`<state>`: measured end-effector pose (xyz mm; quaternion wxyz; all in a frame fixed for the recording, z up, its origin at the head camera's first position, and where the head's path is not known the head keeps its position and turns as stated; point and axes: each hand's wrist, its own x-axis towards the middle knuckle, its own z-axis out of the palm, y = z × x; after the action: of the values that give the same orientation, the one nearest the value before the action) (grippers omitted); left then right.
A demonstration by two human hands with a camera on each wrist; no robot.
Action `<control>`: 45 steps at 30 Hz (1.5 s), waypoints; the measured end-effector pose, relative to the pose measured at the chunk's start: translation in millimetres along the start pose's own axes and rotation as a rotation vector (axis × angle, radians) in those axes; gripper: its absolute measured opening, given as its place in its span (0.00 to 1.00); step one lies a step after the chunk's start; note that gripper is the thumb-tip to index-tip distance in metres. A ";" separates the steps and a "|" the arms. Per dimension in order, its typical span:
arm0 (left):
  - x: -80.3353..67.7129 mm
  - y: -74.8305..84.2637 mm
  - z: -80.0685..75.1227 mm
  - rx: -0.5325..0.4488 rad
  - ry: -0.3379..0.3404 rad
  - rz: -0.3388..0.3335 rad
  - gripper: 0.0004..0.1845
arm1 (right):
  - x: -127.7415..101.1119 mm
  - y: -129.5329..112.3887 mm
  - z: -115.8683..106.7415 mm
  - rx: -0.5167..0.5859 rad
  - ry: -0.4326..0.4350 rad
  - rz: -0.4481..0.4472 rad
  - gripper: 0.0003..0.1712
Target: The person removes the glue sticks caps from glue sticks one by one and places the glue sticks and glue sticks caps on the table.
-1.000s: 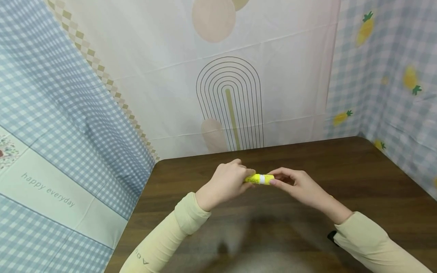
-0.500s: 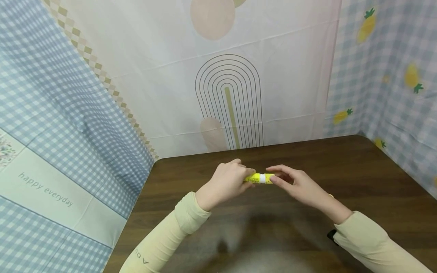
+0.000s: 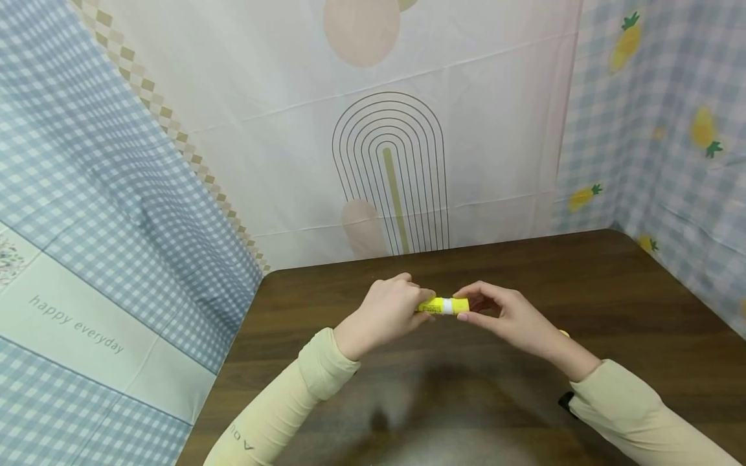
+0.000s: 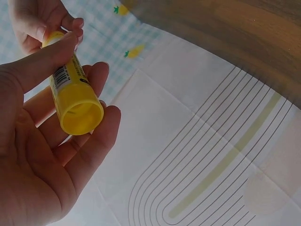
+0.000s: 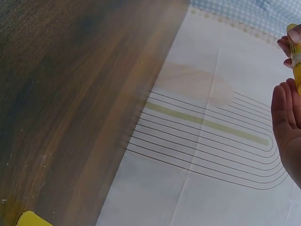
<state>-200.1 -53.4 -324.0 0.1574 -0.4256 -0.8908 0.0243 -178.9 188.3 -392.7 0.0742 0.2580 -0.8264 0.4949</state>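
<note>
A yellow glue stick (image 3: 441,306) with a white band lies level between both hands, above the table. My left hand (image 3: 392,309) grips its left part between thumb and fingers. In the left wrist view the glue stick (image 4: 75,94) shows a barcode and a round, hollow end facing the camera. The right hand (image 3: 500,315) pinches the other end, thumb below and fingertips above. Only part of the right hand (image 5: 288,125) appears at the edge of the right wrist view.
A dark brown wooden table (image 3: 326,414) spreads beneath the hands. Behind it hangs a white cloth (image 3: 280,168) printed with arched lines. Blue checked cloths (image 3: 116,162) close off both sides. A yellow edge (image 5: 33,219) pokes into the right wrist view's lower corner.
The right thumb has shifted from the front of the glue stick's end down to its lower side, fingertips above. The left hand stays in place.
</note>
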 end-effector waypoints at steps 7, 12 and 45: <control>-0.7 -0.1 0.0 0.006 -0.011 -0.007 0.10 | -1.5 3.2 -0.9 -0.027 0.020 -0.037 0.16; -3.3 -2.9 0.3 0.006 -0.004 -0.025 0.09 | -5.5 10.3 -9.9 -0.078 0.049 -0.029 0.16; -14.5 -6.9 2.9 -0.025 -0.021 -0.053 0.10 | -36.4 62.5 -66.8 -0.627 -0.143 0.136 0.17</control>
<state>-197.6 -68.6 -329.3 0.1431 -0.4033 -0.9037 0.0135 -187.9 281.9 -421.9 0.0587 0.2010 -0.9570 0.2007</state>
